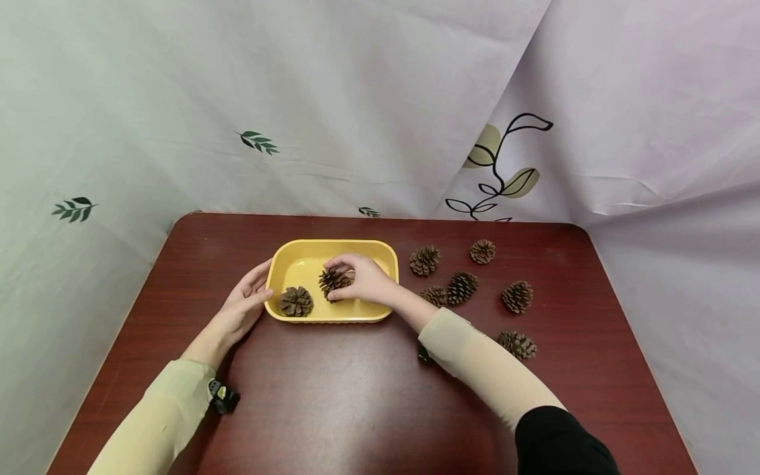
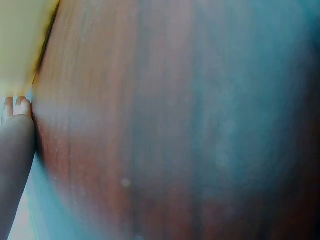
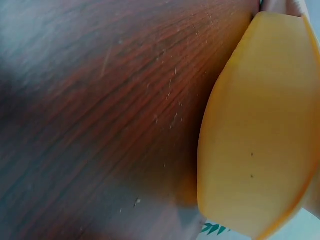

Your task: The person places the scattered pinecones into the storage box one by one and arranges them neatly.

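A yellow tray (image 1: 368, 313) stands on the table, its side also filling the right of the right wrist view. My left hand (image 1: 242, 303) holds the tray's left end, thumb at the rim and fingers along the outer wall. In the left wrist view, fingertips (image 2: 21, 106) meet the yellow wall. Inside the tray, my right hand (image 1: 369, 280) grips a brown pine cone (image 1: 332, 282) between thumb and fingers. A second pine cone (image 1: 295, 301) lies in the tray's front left corner. Whether the gripped cone touches the tray floor, I cannot tell.
Several loose pine cones lie right of the tray, among them one near its rim (image 1: 424, 260), one at the back (image 1: 482, 251) and one farther right (image 1: 517, 297). My right forearm partly covers others. A patterned cloth (image 1: 356, 105) hangs behind the dark red table (image 1: 309, 389).
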{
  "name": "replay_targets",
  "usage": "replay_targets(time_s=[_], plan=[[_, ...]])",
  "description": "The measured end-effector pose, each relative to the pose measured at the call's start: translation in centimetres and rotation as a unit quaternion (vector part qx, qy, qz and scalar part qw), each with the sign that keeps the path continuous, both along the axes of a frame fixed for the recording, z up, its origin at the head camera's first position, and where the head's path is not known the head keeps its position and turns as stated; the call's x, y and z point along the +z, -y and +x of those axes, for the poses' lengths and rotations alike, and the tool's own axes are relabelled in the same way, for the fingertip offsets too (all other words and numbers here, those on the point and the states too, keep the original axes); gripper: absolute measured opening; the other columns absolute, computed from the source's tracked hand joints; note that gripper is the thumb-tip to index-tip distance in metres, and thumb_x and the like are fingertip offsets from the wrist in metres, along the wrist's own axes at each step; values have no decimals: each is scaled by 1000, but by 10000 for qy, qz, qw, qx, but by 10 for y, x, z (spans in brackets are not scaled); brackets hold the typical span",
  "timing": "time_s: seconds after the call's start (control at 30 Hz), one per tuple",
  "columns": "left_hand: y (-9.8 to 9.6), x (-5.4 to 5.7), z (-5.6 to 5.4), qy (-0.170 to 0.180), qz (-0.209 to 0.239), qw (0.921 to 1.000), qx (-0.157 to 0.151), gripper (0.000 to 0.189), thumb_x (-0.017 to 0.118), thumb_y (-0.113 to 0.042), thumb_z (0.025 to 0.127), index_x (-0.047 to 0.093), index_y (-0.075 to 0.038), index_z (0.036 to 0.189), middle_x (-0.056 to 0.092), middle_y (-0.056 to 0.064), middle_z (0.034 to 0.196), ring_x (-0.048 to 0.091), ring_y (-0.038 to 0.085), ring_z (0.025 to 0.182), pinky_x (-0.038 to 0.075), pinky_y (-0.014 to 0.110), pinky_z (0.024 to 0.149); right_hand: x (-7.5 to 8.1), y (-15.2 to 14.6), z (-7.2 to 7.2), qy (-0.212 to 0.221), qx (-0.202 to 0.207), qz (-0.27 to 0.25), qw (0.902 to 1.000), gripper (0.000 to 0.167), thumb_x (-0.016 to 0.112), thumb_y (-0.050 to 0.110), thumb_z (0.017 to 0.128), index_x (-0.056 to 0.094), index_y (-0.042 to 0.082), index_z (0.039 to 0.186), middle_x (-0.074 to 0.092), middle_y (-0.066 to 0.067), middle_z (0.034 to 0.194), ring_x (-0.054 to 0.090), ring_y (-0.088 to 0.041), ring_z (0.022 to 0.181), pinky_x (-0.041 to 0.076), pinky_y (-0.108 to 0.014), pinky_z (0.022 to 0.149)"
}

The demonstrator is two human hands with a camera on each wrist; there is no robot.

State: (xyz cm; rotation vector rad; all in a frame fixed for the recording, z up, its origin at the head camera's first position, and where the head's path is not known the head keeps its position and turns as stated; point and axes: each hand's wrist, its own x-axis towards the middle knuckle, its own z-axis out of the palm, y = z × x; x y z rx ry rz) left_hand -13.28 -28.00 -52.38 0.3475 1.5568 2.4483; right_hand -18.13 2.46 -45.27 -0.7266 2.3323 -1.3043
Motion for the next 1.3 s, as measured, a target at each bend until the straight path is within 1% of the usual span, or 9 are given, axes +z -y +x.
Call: replay_targets(time_s=[0.13,0.53,0.7,0.87,1.0,1.13,1.3], plan=[[-1,1,1,25,-23,10000,15,59,46,13,105,48,-16,156,60,-10,151,57,2,136,50,17,110,-3,5,-2,-10,70,143,9999,61,91,17,84,66,7,139,69,-10,141,65,-27,129,52,-32,114],[-2,1,0,67,1,10000,20,58,46,14,105,52,-20,152,61,-12,150,59,2,134,51,16,107,-14,16,-7,-5,495,222,9985,58,90,15,84,67,4,137,71,-11,138,66,-27,126,52,-24,109],[-1,2,0,89,-2,10000,12,58,45,14,105,52,-20,152,61,-11,149,60,2,133,51,16,107,-16,19,-6,-21,543,233,9983,57,90,13,84,67,4,135,71,-11,136,67,-26,125,53,-22,107],[-1,2,0,63,24,10000,0,59,44,14,105,52,-19,153,61,-11,150,60,2,134,51,17,108,-17,22,-5,130,593,74,9981,57,91,10,83,67,3,135,71,-13,136,68,-27,125,53,-21,107],[-1,2,0,55,28,10000,11,59,44,14,105,52,-19,153,61,-11,150,59,2,134,51,17,108,-17,23,-5,177,764,-48,9969,57,91,7,82,67,1,133,70,-14,137,68,-27,126,52,-20,109],[-1,3,0,70,12,10000,24,59,45,14,105,52,-20,153,61,-11,150,59,2,134,51,16,107,-16,21,-4,-25,947,76,9955,57,91,7,83,66,2,135,70,-13,138,67,-26,129,50,-22,113],[-1,3,1,81,4,10000,29,59,45,14,105,52,-20,153,61,-11,149,59,2,134,51,16,107,-13,18,-3,-593,1006,582,9914,59,90,13,85,66,5,138,70,-9,140,64,-24,133,49,-27,116]])
